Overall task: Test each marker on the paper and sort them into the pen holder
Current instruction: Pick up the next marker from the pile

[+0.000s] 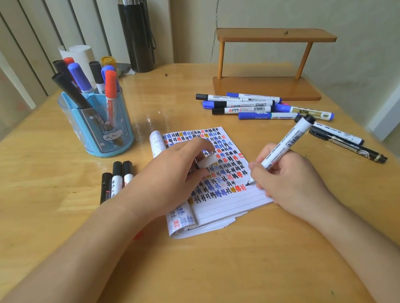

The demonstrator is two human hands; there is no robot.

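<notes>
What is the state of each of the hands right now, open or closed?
Left hand: closed on a small white piece.
Right hand: closed on a marker, its tip at the notebook.

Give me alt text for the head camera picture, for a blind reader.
A person's right hand holds a marker tip-down on a notepad covered in coloured test marks; the left hand rests on the page, pinching a small white piece. A blue pen holder stands left, loose markers right.
</notes>
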